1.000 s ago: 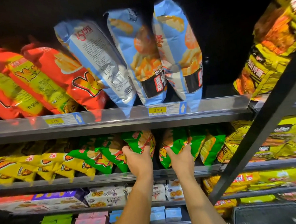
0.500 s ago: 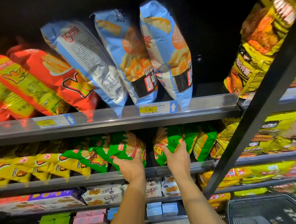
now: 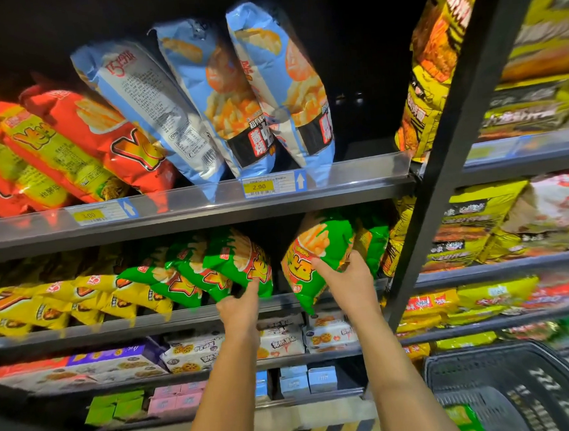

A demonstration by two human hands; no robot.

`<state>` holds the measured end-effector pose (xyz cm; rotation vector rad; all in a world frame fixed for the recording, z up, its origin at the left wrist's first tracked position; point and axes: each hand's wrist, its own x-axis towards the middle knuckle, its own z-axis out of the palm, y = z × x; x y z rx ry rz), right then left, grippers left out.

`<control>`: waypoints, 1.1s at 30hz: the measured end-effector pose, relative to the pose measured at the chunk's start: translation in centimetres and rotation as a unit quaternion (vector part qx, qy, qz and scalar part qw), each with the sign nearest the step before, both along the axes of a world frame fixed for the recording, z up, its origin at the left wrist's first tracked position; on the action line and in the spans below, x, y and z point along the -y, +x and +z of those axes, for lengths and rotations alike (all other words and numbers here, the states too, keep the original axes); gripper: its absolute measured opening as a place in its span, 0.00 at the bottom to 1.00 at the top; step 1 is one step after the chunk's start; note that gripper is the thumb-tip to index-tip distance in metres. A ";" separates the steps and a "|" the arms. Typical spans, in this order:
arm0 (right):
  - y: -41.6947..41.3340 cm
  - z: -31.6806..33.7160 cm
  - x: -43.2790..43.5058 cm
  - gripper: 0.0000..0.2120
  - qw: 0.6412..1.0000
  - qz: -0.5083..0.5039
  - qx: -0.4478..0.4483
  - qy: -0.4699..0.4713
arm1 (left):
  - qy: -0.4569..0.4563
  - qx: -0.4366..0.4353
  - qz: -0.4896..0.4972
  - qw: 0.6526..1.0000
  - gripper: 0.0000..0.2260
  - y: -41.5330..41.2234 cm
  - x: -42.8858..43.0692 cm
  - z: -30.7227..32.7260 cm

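Green snack bags stand in a row on the middle shelf [image 3: 189, 316]. My left hand [image 3: 239, 307] holds the lower edge of one green bag [image 3: 237, 263]: its thumb lies on the front and its fingers are hidden beneath. My right hand [image 3: 347, 279] grips a second green bag [image 3: 315, 246], thumb across the front, fingers round the right side. That bag is tilted, and its bottom corner hangs over the shelf lip. Between the two bags there is a dark gap.
Blue bags [image 3: 262, 93] and red bags [image 3: 105, 136] lean on the upper shelf behind a price rail [image 3: 261, 186]. Yellow bags [image 3: 48, 303] fill the middle shelf's left. A black slanted post [image 3: 440, 172] stands right of my right hand. A black basket [image 3: 506, 385] sits lower right.
My right hand has drawn its green bag forward and rightward, so it overhangs the shelf lip. My left hand has slid down to its bag's lower edge. The gap between the bags has widened.
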<state>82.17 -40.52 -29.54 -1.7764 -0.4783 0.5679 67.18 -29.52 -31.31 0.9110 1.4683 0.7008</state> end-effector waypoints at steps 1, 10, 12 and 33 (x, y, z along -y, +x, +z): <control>0.0 0.2 0.8 0.19 1.000 0.018 -0.016 0.007 | -0.002 0.006 -0.023 1.000 0.39 -0.3 0.4 0.3; -0.4 2.3 7.4 0.11 0.968 0.220 -0.116 0.011 | 0.063 0.023 -0.231 0.971 0.42 -2.2 5.2 3.9; -0.7 2.7 8.5 0.16 0.961 0.240 -0.133 0.030 | 0.071 0.033 -0.290 0.954 0.32 -2.5 6.3 4.8; -2.3 2.9 9.5 0.34 0.919 0.103 -0.358 0.130 | 0.037 0.133 -0.232 0.963 0.36 -3.0 8.6 11.6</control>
